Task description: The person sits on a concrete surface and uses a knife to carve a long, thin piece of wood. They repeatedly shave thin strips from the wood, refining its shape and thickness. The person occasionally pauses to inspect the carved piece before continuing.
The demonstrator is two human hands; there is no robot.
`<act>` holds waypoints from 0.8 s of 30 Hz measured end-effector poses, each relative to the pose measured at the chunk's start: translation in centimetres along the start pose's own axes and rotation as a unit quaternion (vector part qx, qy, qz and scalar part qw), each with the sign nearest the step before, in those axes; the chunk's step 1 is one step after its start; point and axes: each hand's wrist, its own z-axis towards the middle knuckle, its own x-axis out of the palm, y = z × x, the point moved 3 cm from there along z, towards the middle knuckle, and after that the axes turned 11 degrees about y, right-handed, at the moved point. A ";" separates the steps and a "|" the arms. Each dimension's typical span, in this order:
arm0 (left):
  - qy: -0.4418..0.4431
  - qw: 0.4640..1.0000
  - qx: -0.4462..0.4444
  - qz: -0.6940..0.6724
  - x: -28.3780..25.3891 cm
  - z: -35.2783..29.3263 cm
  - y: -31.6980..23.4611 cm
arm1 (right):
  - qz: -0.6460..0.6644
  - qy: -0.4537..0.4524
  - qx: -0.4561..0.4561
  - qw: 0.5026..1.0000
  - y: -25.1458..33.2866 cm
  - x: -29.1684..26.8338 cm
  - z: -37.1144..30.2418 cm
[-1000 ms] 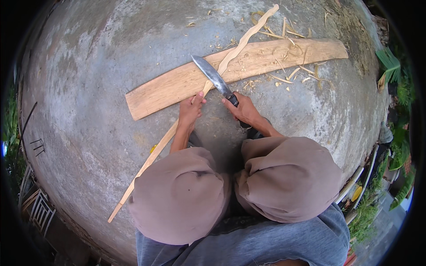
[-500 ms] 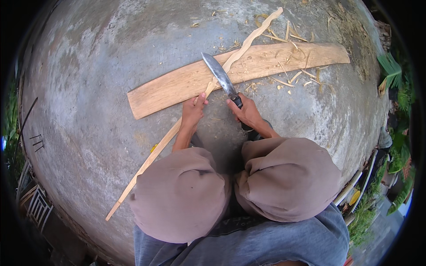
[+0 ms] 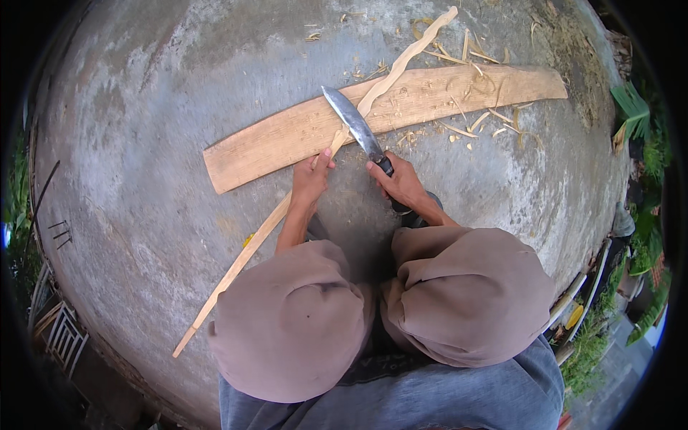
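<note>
The wooden strip (image 3: pixel 337 140) slants across the broad plank (image 3: pixel 272 146), its wavy upper end reaching past the plank's far edge and its tail running down beside our left knee (image 3: pixel 290 326). Our left hand (image 3: pixel 309 180) is curled around it near the plank's close edge; our right hand (image 3: pixel 401 180) is wrapped round the dark handle of the knife (image 3: pixel 360 132), whose blade crosses the strip just ahead of the left fingers. We cannot tell whether the edge bites. To shave cleanly, we judge, we want the blade at a low angle, taking thin curls like the shavings (image 3: pixel 459 130) around the plank's right half, with strokes running outward, away from the left hand. We should let the plank back the strip against flexing, follow the grain through each wave, and lighten pressure where the wood narrows.
</note>
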 end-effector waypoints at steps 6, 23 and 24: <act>0.003 1.000 0.014 -0.008 0.1 0.0 0.1 | -0.011 0.032 -0.013 0.999 0.1 0.1 -0.2; 0.004 1.000 -0.002 0.005 -0.3 0.1 0.3 | 0.028 -0.025 -0.010 0.999 0.2 0.1 -0.3; 0.008 1.000 -0.001 0.004 -0.2 0.1 0.2 | 0.052 -0.031 -0.010 0.998 -0.3 0.3 -0.1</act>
